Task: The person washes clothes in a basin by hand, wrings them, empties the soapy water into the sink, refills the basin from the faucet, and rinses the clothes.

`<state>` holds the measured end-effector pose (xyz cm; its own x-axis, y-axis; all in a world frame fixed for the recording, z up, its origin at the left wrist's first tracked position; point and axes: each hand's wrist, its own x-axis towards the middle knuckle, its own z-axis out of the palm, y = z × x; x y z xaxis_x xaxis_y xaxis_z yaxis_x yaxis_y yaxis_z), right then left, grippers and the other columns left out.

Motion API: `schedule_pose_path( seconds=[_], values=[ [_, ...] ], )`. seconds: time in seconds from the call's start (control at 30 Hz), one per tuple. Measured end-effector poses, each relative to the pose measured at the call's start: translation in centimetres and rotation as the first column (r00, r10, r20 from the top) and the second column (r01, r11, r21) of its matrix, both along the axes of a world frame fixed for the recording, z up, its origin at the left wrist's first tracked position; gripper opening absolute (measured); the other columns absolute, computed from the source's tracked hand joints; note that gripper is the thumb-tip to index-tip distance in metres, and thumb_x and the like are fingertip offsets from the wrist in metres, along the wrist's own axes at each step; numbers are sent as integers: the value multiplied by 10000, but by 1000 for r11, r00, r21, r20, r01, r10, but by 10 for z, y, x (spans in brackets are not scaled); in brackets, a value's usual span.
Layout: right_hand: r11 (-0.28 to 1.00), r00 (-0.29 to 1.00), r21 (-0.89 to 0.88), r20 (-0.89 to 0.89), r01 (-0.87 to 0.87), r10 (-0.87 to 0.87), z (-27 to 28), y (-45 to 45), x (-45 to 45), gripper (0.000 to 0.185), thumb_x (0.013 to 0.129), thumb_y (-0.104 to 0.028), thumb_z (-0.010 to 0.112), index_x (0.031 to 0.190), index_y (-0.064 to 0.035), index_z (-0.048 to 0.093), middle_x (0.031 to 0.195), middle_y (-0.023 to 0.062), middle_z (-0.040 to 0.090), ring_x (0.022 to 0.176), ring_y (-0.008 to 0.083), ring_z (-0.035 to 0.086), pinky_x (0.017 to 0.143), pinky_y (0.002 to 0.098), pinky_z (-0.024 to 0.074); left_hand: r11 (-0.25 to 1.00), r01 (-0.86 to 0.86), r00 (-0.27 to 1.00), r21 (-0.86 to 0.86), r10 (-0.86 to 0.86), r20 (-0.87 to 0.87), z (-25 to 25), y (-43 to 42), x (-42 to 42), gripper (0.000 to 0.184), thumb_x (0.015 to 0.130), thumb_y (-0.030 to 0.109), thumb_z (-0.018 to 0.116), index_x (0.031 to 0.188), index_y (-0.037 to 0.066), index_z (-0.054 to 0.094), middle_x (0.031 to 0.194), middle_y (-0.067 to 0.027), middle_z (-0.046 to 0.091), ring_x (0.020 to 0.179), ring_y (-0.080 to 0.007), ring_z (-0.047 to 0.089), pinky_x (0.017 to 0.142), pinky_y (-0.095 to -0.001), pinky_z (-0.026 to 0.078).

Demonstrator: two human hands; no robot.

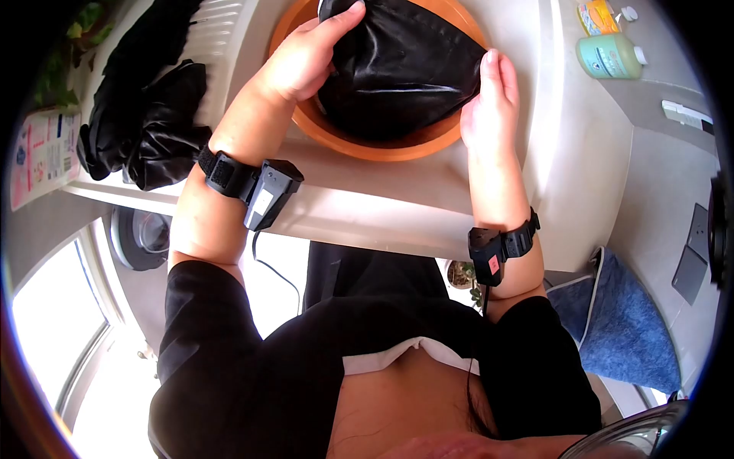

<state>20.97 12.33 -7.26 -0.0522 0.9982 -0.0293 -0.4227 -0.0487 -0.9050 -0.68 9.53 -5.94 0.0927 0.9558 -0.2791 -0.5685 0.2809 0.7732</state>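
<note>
A shiny black cloth (405,65) is stretched between my two hands over an orange basin (367,149). My left hand (310,57) grips its upper left part, the thumb lying on top near a pale edge. At the cloth's right corner, my right hand (491,99) pinches the fabric between its fingertips. The lower part of the cloth hangs inside the basin's rim and hides most of the interior. Each forearm wears a black strap with a small boxy device.
The basin stands in a white sink (566,168). More black garments (157,122) lie on the ribbed board at left, beside a printed pouch (46,153). A green bottle (609,57) and a yellow bottle (596,17) stand at upper right. A blue towel (631,321) hangs at lower right.
</note>
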Motion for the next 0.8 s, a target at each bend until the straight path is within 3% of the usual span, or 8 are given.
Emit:
schedule_pose_path(
  seconds=[0.27,0.47,0.57,0.8],
  values=[
    [1000,1000,-22,9,19,-19,-2,1,0,183,933,-169,548,1036,-17,558,932,-25,536,866,44,462,816,187,376,999,2,999,-54,-5,-52,0,-2,-4,370,949,299,493,1094,-30,581,1038,-93,649,954,-193,617,863,-292,476],
    [1000,1000,-26,16,8,-7,-3,2,1,199,930,-184,557,1037,-17,559,935,-21,538,875,50,463,827,194,376,1000,-4,999,-26,5,41,0,-1,-2,332,947,257,503,1098,-28,580,1040,-86,644,959,-187,612,861,-293,479],
    [1000,1000,-23,16,3,-3,-5,3,1,199,929,-185,559,1035,-17,561,934,-21,539,875,51,463,830,195,375,998,-35,999,57,36,-13,-20,2,-9,388,944,270,501,1211,-13,511,1176,-79,589,1093,-187,553,966,-333,413],
    [1000,1000,-22,24,10,-10,-6,3,0,195,929,-182,557,1033,-17,563,937,-23,539,877,50,462,826,197,372,997,-45,999,55,46,-21,-20,1,-8,399,939,275,513,1215,-13,509,1176,-83,589,1098,-191,551,975,-334,407]
  ],
)
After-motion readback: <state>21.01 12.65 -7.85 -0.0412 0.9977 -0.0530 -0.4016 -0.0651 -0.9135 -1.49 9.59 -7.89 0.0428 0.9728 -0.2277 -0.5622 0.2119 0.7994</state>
